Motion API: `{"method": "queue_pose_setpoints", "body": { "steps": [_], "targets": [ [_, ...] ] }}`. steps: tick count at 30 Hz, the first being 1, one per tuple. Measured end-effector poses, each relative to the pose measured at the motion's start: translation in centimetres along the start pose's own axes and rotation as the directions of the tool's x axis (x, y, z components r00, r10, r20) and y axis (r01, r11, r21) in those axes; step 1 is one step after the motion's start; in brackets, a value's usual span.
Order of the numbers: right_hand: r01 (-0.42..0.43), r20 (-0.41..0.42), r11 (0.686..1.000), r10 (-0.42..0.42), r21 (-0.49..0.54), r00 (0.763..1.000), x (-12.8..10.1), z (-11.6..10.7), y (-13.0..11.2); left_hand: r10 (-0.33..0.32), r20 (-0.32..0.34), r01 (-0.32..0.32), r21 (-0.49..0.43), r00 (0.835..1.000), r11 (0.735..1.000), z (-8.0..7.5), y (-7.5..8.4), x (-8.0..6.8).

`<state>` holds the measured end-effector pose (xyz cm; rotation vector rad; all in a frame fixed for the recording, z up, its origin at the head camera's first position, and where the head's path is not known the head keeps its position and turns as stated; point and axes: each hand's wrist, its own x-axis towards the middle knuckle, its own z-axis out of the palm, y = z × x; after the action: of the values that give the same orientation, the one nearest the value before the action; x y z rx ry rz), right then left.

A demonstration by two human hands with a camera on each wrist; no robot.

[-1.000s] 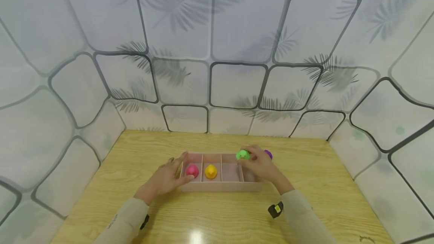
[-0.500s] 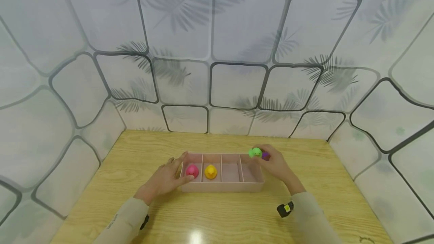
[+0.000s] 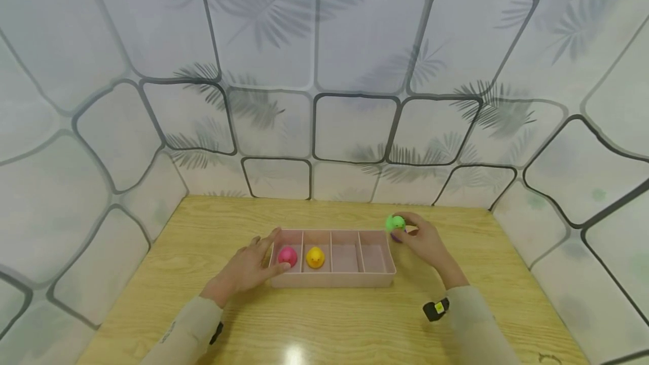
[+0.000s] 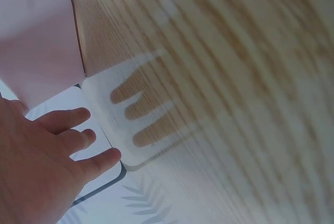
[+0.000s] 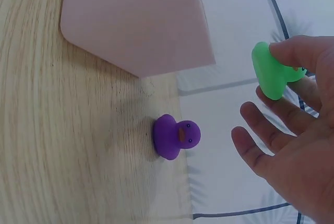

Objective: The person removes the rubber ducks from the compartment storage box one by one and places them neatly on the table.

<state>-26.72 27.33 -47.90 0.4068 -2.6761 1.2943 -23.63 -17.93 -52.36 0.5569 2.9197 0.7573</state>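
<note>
Table [image 3: 324, 325] is wood-grain, with a pink four-compartment box [image 3: 332, 280] on it. Left hand [image 3: 248, 266] is loosely spread at the box's left end, right hand [image 3: 425, 243] is pinching the green rubber duck [image 3: 394, 222] just off its right end. Purple duck [image 5: 168, 138] sits near that end, pink duck [image 3: 287, 256] and yellow duck [image 3: 315, 258] in its two leftmost compartments.

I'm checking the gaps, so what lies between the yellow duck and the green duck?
The head view shows two empty compartments of the box, with dividers, between the yellow duck and the green duck, held by the right hand.
</note>
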Motion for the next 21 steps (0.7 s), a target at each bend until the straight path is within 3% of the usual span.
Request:
{"method": "queue_pose_setpoints", "body": {
  "steps": [21],
  "targets": [
    [-0.054,-0.050,0.998,0.052,-0.035,0.997,-0.1,-2.3,1.9,-0.008,0.016,0.008,-0.007,1.000,1.000,-0.3,0.2,-0.1]
  ]
}}
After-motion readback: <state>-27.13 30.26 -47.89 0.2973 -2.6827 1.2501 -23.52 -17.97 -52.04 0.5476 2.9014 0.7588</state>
